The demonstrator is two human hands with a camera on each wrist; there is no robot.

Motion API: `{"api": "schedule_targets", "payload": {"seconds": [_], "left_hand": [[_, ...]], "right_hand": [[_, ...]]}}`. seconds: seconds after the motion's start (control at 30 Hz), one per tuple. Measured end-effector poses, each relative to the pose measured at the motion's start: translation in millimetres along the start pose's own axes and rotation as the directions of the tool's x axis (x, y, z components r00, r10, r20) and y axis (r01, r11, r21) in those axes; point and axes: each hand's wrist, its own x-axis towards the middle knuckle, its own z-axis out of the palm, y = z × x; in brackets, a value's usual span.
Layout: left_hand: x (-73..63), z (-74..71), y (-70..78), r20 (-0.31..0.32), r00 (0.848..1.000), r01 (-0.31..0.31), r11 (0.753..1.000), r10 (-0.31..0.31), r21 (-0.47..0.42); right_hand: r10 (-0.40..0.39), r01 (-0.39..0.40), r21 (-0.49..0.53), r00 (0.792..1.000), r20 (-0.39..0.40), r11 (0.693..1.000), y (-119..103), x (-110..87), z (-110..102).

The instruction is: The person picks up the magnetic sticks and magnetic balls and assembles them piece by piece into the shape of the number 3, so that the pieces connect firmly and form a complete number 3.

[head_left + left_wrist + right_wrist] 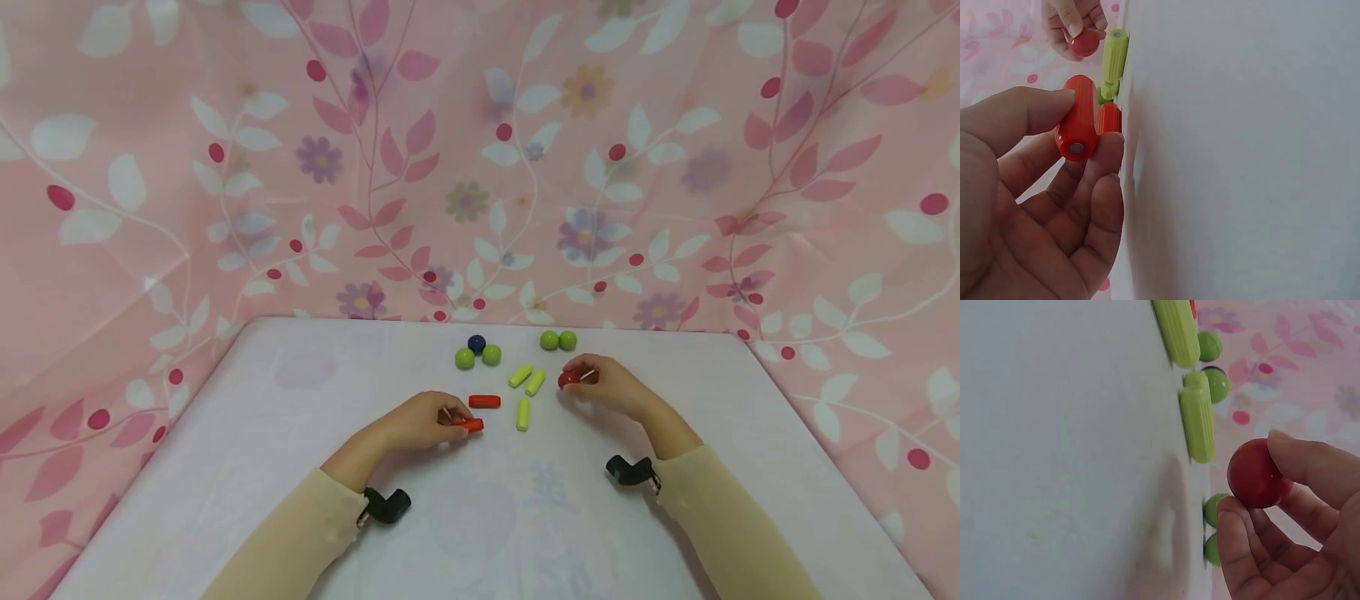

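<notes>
Between thumb and fingers my left hand pinches a red ridged rod with a metal disc in its end. Another red rod lies on the table just beyond it. My right hand holds a dark red ball between thumb and fingertips, over the table's right part. Several yellow-green rods lie between the hands: one yellow-green rod is nearest me, with a second rod and a third rod farther back.
Behind the rods, a dark blue ball touches two green balls, the left green ball and the right one. Another pair of green balls sits at the back right. A floral curtain rises behind the white table.
</notes>
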Motion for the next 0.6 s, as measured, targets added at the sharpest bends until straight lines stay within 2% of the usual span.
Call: {"api": "schedule_targets", "payload": {"seconds": [0.27,0.6], "left_hand": [[0.0,2.1,6.2,-0.033,0.999,-0.032,0.999,0.032,-0.013],[4.9,6.9,15.4,-0.08,0.996,-0.041,0.999,0.039,-0.028]], "right_hand": [[-0.01,0.007,0.046,0.998,0.061,0.999,-14.5,-11.1,9.0],[-0.028,0.023,0.049,0.994,0.104,0.999,-24.6,-18.7,21.5]]}}
